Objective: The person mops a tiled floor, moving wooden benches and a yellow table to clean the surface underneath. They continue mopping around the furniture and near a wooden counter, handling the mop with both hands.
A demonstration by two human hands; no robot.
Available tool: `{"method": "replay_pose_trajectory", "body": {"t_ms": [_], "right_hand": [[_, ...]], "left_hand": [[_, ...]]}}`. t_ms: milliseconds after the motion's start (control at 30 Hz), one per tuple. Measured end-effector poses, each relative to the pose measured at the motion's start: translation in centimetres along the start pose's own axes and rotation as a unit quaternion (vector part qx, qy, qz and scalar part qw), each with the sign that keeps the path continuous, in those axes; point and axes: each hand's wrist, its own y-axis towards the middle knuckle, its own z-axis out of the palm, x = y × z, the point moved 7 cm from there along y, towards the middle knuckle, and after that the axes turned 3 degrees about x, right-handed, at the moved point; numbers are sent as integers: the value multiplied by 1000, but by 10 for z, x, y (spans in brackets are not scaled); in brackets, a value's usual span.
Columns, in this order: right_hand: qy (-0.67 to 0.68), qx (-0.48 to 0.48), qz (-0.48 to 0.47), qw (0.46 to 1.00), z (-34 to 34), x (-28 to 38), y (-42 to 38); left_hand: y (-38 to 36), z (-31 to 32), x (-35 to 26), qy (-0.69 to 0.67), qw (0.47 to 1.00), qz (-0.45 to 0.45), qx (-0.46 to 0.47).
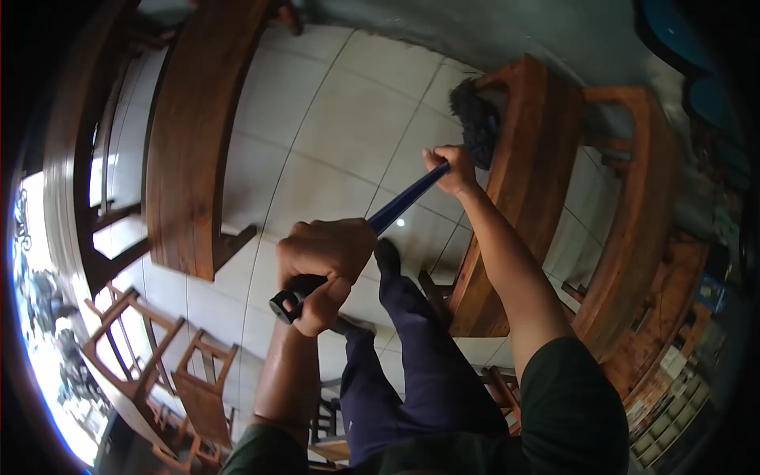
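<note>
Both my hands grip a broom by its blue handle [408, 198], which slants across the view from lower left to upper right. My left hand [324, 257] is closed around the upper end, where a black cap sticks out below the fingers. Farther down the handle, my right hand [455, 169] is wrapped around it, its thumb along the pole. Beyond that hand is the dark, bristly broom head [476, 123], low beside the end of a wooden bench. The joint between handle and head is hidden by my right hand.
Pale tiles [317, 150] cover the floor under my feet. A long wooden bench [526, 182] stands close on the right, with another wooden piece [633, 214] behind it. To the left are a wooden table [194, 150] and wooden chairs [206, 388]. A grey wall [443, 32] runs along the far side.
</note>
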Motion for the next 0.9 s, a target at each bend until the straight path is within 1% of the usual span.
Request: {"method": "replay_pose_trajectory", "body": {"t_ms": [33, 67, 100, 133, 167, 200, 233, 267, 333, 367, 400, 433, 467, 500, 567, 633, 667, 733, 800, 833, 867, 900], "right_hand": [[12, 17, -8, 1000, 17, 16, 3], [43, 14, -30, 999, 29, 38, 8], [74, 5, -47, 996, 38, 62, 12], [149, 17, -69, 986, 46, 97, 16], [138, 17, -120, 983, 68, 118, 21], [183, 27, -155, 970, 77, 154, 27], [217, 13, -215, 952, 82, 190, 33], [270, 41, -220, 937, 95, 216, 42], [256, 101, -247, 929, 129, 251, 59], [223, 156, -250, 929, 140, 265, 67], [191, 210, -253, 925, 152, 278, 75], [178, 236, -272, 916, 165, 288, 83], [166, 262, -292, 905, 168, 299, 89], [151, 285, -280, 904, 171, 303, 93], [175, 259, -258, 914, 162, 306, 93], [226, 208, -219, 926, 148, 298, 78], [227, 208, -215, 927, 138, 289, 68], [214, 158, -187, 946, 109, 261, 43], [218, 105, -176, 954, 74, 217, 12], [248, 52, -201, 946, 62, 188, -6], [235, 34, -152, 959, 50, 159, -23], [199, 12, -148, 969, 42, 129, -41]], "left_hand": [[-3, -7, -12, 18, 1000, -14, -15], [-11, -14, -34, 37, 999, -28, -18], [-21, -19, -58, 77, 994, -22, -69], [-29, -19, -86, 126, 988, -18, -90], [-37, -20, -114, 175, 978, -17, -111], [-45, -21, -142, 223, 966, -18, -133], [-41, -20, -157, 122, 991, 51, 12], [-45, -17, -173, 250, 963, 56, -79], [-36, -9, -183, 252, 962, 60, 88], [-35, -6, -182, 249, 962, 62, 90], [-36, -5, -178, 332, 939, 53, 67], [-39, -4, -173, 414, 908, 44, 42], [-74, -15, -179, 415, 908, 47, 46], [-132, -66, -188, 662, 740, -103, -57], [-146, -103, -211, 737, 650, -80, -164], [-109, -97, -232, 599, 793, 49, -100], [-84, -82, -227, 529, 845, 40, -62], [-33, -51, -218, 373, 928, 6, 3], [-37, -61, -189, 430, 894, -117, -50], [-47, -66, -175, 459, 866, -181, -79], [-48, -61, -146, 359, 917, -168, -51], [-49, -56, -117, 252, 954, -163, -24]]}}
